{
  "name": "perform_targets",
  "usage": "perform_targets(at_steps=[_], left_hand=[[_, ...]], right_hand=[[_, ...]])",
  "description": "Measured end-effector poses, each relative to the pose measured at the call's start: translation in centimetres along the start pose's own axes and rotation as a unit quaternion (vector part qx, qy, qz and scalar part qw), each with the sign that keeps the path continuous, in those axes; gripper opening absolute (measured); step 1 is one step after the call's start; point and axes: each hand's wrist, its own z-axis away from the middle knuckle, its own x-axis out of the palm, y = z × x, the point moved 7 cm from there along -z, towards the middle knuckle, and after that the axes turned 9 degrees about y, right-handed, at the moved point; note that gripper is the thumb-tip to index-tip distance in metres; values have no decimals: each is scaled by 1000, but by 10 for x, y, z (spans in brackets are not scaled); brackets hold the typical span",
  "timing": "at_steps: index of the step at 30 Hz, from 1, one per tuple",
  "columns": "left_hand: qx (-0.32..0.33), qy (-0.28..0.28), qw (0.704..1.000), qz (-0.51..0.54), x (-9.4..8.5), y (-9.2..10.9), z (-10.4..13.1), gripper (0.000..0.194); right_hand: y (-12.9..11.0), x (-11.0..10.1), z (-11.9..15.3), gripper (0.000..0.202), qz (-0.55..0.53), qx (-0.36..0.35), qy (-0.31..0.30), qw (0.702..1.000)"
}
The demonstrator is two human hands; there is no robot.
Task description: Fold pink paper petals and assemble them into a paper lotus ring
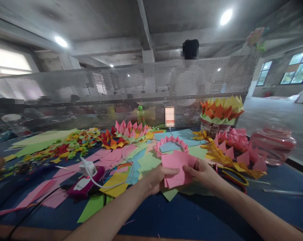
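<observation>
Between both hands is a small stack of pink paper sheets (pixel 178 161), held up over the table. My left hand (pixel 159 176) grips its left edge, thumb lying on the front sheet. With thumb and fingers, my right hand (pixel 201 169) pinches the right side of the same paper. Just behind the paper stands a ring of folded pink paper points (pixel 172 140). Light green paper sheets (pixel 151 162) and a blue sheet (pixel 189 134) lie beneath and around it. Yellow-handled scissors (pixel 233 177) rest right of my right hand.
A purple power strip (pixel 87 184) with a white charger and cable sits left. Behind are a pink folded-paper ring (pixel 131 129), a phone (pixel 170 116) and a green bottle (pixel 140 115). A paper-filled basket (pixel 216 125) and clear jar (pixel 273 147) stand right. Someone stands beyond the perforated screen (pixel 116 90).
</observation>
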Motion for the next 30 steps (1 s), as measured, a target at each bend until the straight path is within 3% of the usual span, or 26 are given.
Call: perform_targets(at_steps=[6, 14, 18, 21, 26, 30], left_hand=[[-27, -18, 999, 42, 3, -6, -2, 37], [-57, -117, 990, 57, 8, -5, 0, 54], [-43, -97, 994, 15, 3, -3, -3, 53], [17, -72, 997, 10, 0, 6, -5, 43], [72, -16, 997, -7, -7, 14, -6, 35], [87, 22, 996, -3, -14, 19, -5, 32]], right_hand=[[8, -5, -6, 38, 17, -20, 24, 999], [15, -16, -16, 34, 64, -31, 49, 996], [17, -21, -21, 30, 63, -51, 62, 995], [9, -20, -19, 31, 48, -52, 62, 996], [-9, -5, -6, 45, -58, -27, -4, 998], [-6, -3, -5, 45, -38, -39, -3, 999]])
